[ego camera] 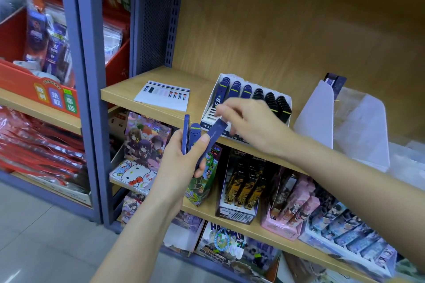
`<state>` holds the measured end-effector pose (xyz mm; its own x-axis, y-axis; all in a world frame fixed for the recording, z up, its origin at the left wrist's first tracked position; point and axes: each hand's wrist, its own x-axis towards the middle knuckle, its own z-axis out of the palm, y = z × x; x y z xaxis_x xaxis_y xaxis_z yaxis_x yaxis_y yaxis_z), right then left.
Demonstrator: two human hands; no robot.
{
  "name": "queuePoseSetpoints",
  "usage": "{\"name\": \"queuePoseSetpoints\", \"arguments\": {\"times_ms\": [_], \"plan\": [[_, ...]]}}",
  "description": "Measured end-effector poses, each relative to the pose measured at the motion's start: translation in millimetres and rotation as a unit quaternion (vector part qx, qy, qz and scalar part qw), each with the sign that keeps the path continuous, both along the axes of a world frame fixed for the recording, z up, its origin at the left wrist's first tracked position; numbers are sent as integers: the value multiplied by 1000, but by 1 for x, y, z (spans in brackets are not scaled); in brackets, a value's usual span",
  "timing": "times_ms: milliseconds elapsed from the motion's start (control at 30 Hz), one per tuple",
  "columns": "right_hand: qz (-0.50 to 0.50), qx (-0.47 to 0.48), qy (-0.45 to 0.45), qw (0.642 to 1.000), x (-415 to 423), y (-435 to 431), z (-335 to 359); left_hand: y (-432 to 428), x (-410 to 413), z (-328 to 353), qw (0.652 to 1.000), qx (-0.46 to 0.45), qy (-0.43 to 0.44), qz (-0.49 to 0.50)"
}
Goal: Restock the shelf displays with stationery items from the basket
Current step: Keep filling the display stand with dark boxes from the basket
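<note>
My left hand point(184, 158) grips a small bunch of slim navy blue pen packs point(193, 138) in front of the shelf edge. My right hand point(250, 122) pinches the top end of one of these packs point(213, 135), which leans to the right out of the bunch. Just behind my hands a white display box point(210, 112) stands on the wooden shelf point(142, 82); it holds rows of navy packs point(233, 91) on the left and black packs point(273, 101) on the right. The basket is not in view.
A printed sheet point(164, 96) lies on the shelf left of the box. A clear plastic stand point(349, 122) is to the right. Lower shelves hold cartoon card packs point(142, 145) and boxed pens point(243, 188). Red display bins point(39, 80) fill the left unit.
</note>
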<state>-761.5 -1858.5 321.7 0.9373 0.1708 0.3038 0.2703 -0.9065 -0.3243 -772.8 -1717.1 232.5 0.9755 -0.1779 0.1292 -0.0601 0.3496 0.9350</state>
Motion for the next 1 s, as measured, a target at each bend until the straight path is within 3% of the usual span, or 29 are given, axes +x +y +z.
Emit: {"name": "queuePoseSetpoints", "arguments": {"times_ms": [100,200,267,533,667,867,1000], "plan": [[17,154,102,983,-16,3,-4,-2,-1,0,1000,7,-7,8],[27,279,85,956,-22,-2,-3,-5,-2,2,1000,-9,6,-8],[50,308,55,948,-30,-6,-4,-8,-3,5,998,-41,30,-31],[68,176,-33,982,-70,-29,-29,-14,-9,10,987,-93,105,-76],[46,169,-14,985,-88,-31,-40,-20,-15,13,997,-28,32,-58],[-34,258,19,965,-101,-35,-37,-34,-28,19,995,19,-45,-81],[-54,180,60,980,-108,-53,-33,-49,-39,20,989,61,-78,-109]]}}
